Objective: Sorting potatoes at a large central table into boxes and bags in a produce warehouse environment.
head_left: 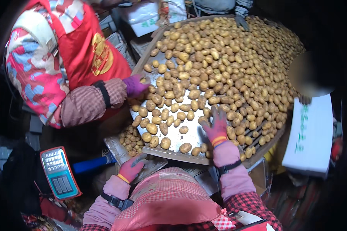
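Note:
A steel sorting table (177, 138) with a wooden rim is heaped with potatoes (219, 57), thinner at the near left. My right hand (214, 128), in a pink-and-grey glove, reaches onto it with fingers apart, touching potatoes beside the slatted section (258, 134). My left hand (132, 167), gloved alike, is low at the table's near-left edge, fingers curled by a lower tray (113, 144) of smaller potatoes; what they hold, if anything, is hidden.
A co-worker (77, 54) at left holds a potato in a purple glove (135, 85); another's dark glove (241, 22) rests at the far rim. A scale (59, 173) is lower left, white boxes (306, 131) at right and behind (142, 19), a blue tube (86, 166) below.

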{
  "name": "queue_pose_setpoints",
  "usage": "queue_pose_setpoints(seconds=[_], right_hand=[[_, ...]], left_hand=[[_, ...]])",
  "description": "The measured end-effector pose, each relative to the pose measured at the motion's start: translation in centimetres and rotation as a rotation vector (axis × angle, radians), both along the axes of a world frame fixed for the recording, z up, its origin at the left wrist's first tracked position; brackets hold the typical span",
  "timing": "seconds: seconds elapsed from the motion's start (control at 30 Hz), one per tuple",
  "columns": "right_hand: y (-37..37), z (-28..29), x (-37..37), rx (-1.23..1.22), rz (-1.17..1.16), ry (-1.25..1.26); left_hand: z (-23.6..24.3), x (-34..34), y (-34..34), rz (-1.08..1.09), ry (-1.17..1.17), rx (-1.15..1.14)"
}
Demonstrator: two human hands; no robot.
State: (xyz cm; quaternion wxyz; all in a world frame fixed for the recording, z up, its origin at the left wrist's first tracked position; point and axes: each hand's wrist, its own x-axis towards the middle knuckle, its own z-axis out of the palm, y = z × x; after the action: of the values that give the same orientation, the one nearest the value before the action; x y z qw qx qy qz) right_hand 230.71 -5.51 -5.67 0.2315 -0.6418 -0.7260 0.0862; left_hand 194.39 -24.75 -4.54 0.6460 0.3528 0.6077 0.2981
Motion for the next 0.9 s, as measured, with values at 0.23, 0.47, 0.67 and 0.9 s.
queue_pose_setpoints(seconds=[0.23,0.47,0.67,0.9], right_hand=[[13.3,0.8,-14.0,-0.295,0.115,-0.066],[10.6,0.5,-21.0,-0.311,0.404,-0.431],[8.3,-2.1,-11.2,-0.084,0.488,-0.303],[-0.3,0.6,7.3,-0.198,-0.004,-0.552]], left_hand=[[-3.0,-2.2,-4.8,0.041,0.283,0.066],[-5.2,-2.7,-8.5,0.220,0.159,-0.217],[-9.8,-5.4,-13.3,0.311,0.262,-0.191],[-16.3,-9.9,-23.9,0.362,0.591,-0.499]])
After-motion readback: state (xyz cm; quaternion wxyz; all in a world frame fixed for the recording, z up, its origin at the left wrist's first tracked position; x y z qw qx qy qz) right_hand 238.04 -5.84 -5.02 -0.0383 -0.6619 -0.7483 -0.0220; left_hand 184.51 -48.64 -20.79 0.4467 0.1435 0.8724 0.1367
